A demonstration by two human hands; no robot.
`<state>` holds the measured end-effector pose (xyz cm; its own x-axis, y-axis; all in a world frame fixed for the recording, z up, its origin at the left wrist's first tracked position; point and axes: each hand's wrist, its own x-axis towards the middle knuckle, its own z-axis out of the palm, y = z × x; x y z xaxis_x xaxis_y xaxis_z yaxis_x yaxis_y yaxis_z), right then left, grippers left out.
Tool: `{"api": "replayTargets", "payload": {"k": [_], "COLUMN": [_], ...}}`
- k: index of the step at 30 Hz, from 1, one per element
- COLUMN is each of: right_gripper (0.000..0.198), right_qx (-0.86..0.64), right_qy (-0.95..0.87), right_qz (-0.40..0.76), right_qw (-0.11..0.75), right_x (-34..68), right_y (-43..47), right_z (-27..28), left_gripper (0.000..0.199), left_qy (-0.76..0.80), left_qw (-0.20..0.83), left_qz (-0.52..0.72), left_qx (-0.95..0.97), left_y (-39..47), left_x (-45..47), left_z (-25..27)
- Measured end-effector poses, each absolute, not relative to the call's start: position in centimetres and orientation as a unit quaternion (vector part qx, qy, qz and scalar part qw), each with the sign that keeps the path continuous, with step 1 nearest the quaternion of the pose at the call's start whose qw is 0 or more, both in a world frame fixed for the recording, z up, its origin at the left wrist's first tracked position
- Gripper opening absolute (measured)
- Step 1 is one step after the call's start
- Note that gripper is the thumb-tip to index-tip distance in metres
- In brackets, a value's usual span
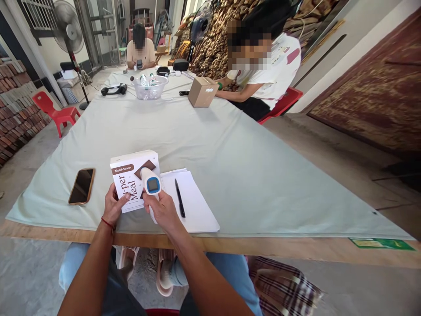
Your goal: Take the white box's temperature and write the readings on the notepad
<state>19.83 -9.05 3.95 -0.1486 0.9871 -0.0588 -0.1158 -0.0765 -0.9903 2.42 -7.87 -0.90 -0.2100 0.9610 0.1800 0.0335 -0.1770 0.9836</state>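
Observation:
My left hand (114, 204) grips the lower left edge of a white box (126, 175) printed "NutriMotion" and "Meal", its thumb across the front. The box stands upright near the table's front edge, tilted slightly. My right hand (161, 208) is closed around the handle of a white infrared thermometer (151, 182) with a blue-rimmed screen facing me. Its head is in front of the box's right side and covers part of the print. Whether the thermometer touches the box I cannot tell. Right of it, a black pen (180, 197) lies on a stack of white paper (197, 206).
A phone (82, 186) lies to the left on the pale green tablecloth (263, 175). Farther back are a cardboard box (203, 92), a clear plastic basin (149, 90) with bottles, and a black headset-like item (113, 89). One person sits at the right side, another at the far end.

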Motion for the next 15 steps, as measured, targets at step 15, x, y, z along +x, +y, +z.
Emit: {"api": "replayTargets", "payload": {"k": [15], "right_gripper": [0.034], "right_qx": [-0.488], "right_qy": [-0.478], "right_qz": [0.548], "right_qw": [0.482], "right_x": [27.9], "right_y": [-12.7], "right_z": [3.4], "left_gripper": [0.072], "left_qy": [0.536], "left_qw": [0.236], "left_qz": [0.659], "left_qx": [0.472], "left_y": [-7.0], "left_x": [1.9], "left_z": [-1.7]}}
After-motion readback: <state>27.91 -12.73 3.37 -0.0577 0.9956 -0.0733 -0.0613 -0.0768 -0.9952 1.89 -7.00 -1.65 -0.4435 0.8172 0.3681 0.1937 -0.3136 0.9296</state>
